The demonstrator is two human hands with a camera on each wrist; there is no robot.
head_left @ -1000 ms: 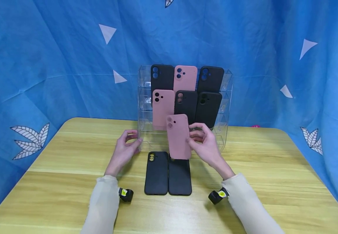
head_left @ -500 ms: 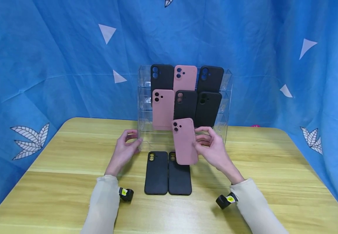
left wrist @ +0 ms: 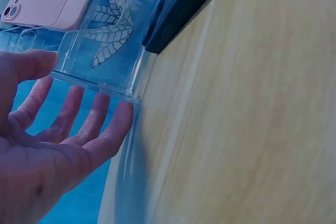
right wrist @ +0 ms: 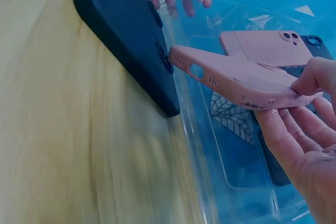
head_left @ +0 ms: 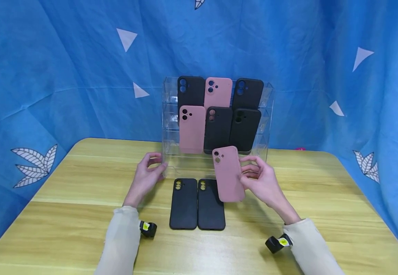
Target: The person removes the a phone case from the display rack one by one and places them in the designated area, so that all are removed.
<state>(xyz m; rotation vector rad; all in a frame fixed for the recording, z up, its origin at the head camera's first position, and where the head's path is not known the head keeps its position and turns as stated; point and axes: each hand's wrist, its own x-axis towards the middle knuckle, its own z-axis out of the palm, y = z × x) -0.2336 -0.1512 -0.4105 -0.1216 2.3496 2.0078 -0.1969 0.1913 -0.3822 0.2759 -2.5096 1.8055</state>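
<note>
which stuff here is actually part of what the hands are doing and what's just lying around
In use:
- pink case, held by the right hand
- clear rack, steadied by the left hand
- two black cases flat on the table

Lying about:
- blue cloth behind
- table

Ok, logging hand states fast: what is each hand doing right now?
Left hand: open, fingers touching the clear rack.
Right hand: holding the pink case above the table.
</note>
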